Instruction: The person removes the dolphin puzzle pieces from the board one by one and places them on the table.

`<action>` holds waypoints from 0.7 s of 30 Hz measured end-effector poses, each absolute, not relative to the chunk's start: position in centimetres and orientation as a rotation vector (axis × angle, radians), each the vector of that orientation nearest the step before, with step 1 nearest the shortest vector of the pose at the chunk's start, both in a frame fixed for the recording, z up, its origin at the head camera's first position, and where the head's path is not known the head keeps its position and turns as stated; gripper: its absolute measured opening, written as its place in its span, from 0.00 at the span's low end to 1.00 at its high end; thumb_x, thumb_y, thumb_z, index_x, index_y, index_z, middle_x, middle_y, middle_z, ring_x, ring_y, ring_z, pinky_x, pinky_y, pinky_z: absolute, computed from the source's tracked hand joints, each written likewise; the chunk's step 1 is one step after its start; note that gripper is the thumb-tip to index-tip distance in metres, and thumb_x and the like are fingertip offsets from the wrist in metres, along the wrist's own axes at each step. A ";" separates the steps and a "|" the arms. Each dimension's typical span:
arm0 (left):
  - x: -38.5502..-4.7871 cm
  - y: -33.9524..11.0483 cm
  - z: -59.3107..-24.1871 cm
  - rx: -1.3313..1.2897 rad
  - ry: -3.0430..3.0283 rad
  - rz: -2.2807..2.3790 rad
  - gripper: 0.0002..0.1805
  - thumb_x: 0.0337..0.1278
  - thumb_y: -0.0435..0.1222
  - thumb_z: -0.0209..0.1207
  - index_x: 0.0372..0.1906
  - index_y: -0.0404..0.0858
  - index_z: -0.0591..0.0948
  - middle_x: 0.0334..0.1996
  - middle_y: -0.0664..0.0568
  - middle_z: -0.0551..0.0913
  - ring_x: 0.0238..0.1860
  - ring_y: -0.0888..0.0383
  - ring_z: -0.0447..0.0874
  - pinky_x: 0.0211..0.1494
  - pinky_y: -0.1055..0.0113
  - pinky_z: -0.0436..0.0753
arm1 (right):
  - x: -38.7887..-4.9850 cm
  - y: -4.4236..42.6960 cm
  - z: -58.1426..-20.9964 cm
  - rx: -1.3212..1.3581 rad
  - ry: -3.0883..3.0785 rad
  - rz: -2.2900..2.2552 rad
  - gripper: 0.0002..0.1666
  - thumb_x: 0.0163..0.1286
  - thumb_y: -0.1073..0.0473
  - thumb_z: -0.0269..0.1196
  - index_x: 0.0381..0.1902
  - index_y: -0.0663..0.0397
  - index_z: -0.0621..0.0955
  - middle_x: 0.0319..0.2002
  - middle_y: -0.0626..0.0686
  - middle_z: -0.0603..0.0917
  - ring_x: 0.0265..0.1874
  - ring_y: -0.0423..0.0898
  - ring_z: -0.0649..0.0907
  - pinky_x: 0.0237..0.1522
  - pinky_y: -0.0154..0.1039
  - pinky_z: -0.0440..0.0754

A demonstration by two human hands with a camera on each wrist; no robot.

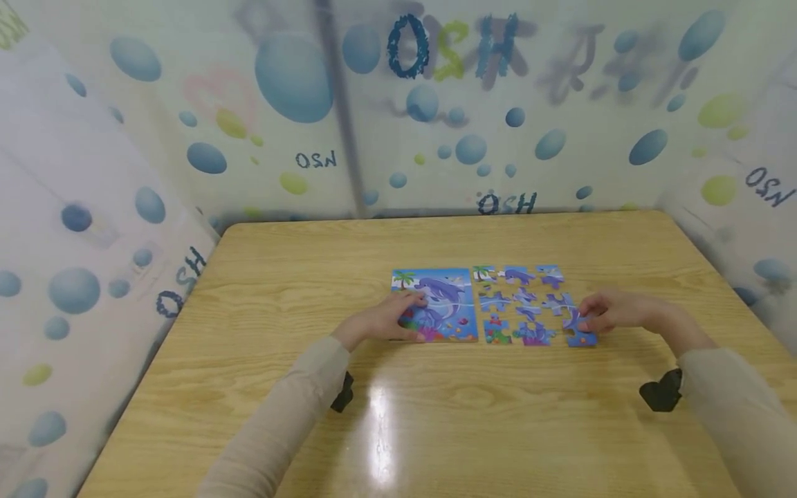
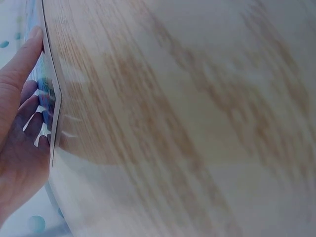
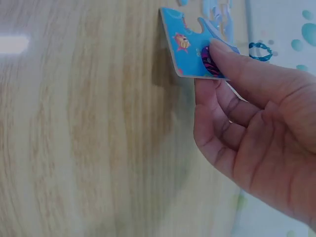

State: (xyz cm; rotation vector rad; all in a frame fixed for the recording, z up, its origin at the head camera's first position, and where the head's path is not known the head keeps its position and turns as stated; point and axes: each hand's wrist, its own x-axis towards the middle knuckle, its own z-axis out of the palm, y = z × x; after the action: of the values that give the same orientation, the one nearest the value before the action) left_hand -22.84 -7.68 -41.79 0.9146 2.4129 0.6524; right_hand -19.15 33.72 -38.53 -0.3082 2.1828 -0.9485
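A dolphin picture board [image 1: 445,277] with a palm tree lies flat on the wooden table. My left hand [image 1: 391,317] rests on its left part, thumb by the near edge and fingers over the picture; the left wrist view has the hand [image 2: 22,113] beside the board's edge [image 2: 55,113]. At the far right of the loose pieces, my right hand [image 1: 613,311] pinches a corner puzzle piece [image 3: 190,54] between thumb and fingers. That blue piece carries a small orange fish, and its near edge is raised off the table in the right wrist view.
Loose puzzle pieces [image 1: 526,297] lie in spaced rows right of the board, showing parts of the same dolphin scene. The wooden table [image 1: 473,415] extends in front of them. A curtain [image 1: 398,138] with blue and green dots hangs behind and along both sides.
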 end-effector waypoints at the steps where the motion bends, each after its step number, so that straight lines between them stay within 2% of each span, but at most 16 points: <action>1: -22.9 -7.7 -41.8 0.915 2.412 0.650 0.38 0.53 0.44 0.61 0.67 0.38 0.60 0.70 0.42 0.51 0.71 0.45 0.46 0.72 0.52 0.53 | -19.1 33.8 -38.7 -0.300 2.192 -0.945 0.15 0.64 0.59 0.58 0.37 0.69 0.72 0.19 0.42 0.68 0.19 0.35 0.66 0.25 0.33 0.68; 4: -22.9 -7.6 -42.0 0.924 2.412 0.645 0.38 0.52 0.45 0.61 0.67 0.38 0.60 0.70 0.42 0.51 0.71 0.45 0.46 0.72 0.51 0.53 | -18.9 34.0 -39.1 -0.293 2.243 -0.923 0.17 0.63 0.58 0.60 0.40 0.70 0.73 0.22 0.43 0.72 0.21 0.34 0.69 0.27 0.31 0.70; 9: -22.8 -7.7 -42.2 0.919 2.411 0.645 0.38 0.52 0.45 0.62 0.67 0.39 0.60 0.70 0.43 0.51 0.71 0.45 0.47 0.72 0.51 0.53 | -18.9 33.7 -39.7 -0.321 2.334 -0.874 0.18 0.60 0.58 0.63 0.38 0.70 0.75 0.26 0.47 0.76 0.23 0.34 0.72 0.26 0.30 0.73; 17: -22.7 -7.7 -42.5 0.914 2.414 0.657 0.38 0.52 0.45 0.62 0.67 0.39 0.61 0.70 0.43 0.51 0.71 0.45 0.47 0.72 0.51 0.53 | -19.2 33.2 -39.9 -0.261 2.411 -0.743 0.18 0.58 0.55 0.64 0.33 0.65 0.73 0.25 0.47 0.72 0.23 0.37 0.69 0.25 0.30 0.69; 21: -22.5 -7.5 -42.9 0.923 2.411 0.660 0.39 0.52 0.45 0.62 0.67 0.39 0.60 0.70 0.44 0.53 0.71 0.46 0.48 0.73 0.53 0.52 | -18.9 33.7 -40.3 -0.263 2.409 -0.741 0.19 0.60 0.54 0.63 0.34 0.66 0.72 0.26 0.47 0.72 0.24 0.36 0.68 0.25 0.30 0.68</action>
State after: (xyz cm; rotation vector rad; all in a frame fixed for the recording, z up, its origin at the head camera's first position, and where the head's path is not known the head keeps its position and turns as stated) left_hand -22.53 -7.49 -42.86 0.9226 2.4115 0.6601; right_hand -18.89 33.66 -40.27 -0.2632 2.4086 -0.7407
